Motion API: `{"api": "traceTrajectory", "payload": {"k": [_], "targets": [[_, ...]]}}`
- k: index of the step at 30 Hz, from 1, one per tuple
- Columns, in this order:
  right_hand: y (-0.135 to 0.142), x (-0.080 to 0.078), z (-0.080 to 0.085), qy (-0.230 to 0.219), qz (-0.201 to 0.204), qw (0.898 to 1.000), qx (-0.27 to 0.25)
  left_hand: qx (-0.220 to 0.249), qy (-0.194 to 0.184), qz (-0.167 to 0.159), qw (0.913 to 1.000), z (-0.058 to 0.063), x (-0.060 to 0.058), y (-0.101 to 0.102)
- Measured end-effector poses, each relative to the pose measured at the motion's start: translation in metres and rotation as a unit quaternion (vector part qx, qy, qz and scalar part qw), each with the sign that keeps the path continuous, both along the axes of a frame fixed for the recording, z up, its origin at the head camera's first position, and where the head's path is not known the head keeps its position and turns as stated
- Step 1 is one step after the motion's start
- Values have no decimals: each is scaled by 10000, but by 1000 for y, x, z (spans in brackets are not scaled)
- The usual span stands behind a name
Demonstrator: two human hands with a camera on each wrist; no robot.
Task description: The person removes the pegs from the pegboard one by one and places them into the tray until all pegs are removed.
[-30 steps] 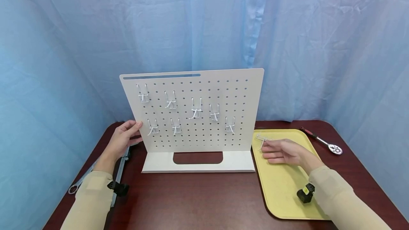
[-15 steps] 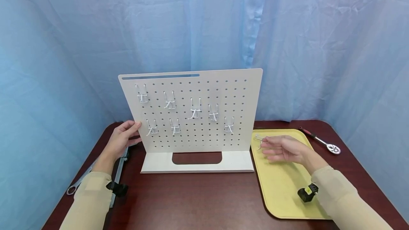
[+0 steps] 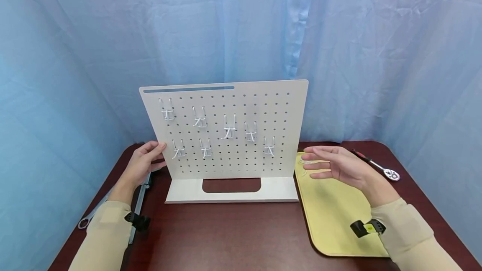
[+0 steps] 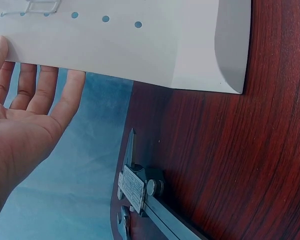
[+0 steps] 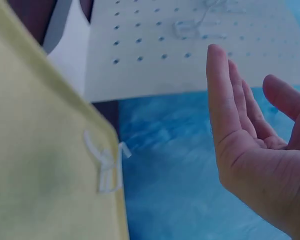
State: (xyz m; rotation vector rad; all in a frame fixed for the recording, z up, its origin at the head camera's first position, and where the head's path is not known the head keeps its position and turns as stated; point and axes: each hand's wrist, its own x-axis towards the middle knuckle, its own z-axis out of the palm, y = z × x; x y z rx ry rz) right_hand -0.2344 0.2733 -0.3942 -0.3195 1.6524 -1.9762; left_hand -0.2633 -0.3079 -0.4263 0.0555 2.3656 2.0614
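Observation:
A white pegboard (image 3: 226, 154) stands upright on its base, with several white wire hooks (image 3: 229, 131) hung on its front. My left hand (image 3: 142, 163) holds the board's left edge, thumb on the front face and fingers behind it, as the left wrist view shows. Over the yellow tray (image 3: 331, 216), my right hand (image 3: 339, 166) is raised with fingers spread and nothing in it. One loose white wire hook (image 5: 109, 167) lies at the tray's far left corner; in the head view the right fingers partly cover it.
A ratchet wrench (image 3: 376, 165) lies behind and right of the tray. Left of the board, under and beside the left forearm, are a caliper (image 4: 140, 187) and a wrench (image 3: 84, 222). Blue curtains (image 3: 226, 24) surround the dark wooden table (image 3: 226, 237).
My right hand has lifted from beside the loose hook and spread its fingers, leaving the hook on the tray. The left hand keeps its place on the board.

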Motion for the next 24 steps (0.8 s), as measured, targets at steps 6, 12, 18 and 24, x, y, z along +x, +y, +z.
{"api": "traceTrajectory", "payload": {"k": [6,12,18,24], "targets": [[-26,6,27,299,222,9992,-160,-11,-14,-1,10000,0,-1,0],[-54,3,44,483,332,9981,-202,-90,-8,1,10000,1,-1,0],[-90,-8,50,125,148,9998,58,-113,-21,5,9999,1,-1,0],[-119,-17,48,-227,132,9996,74,-74,-29,5,10000,0,-1,1]]}}
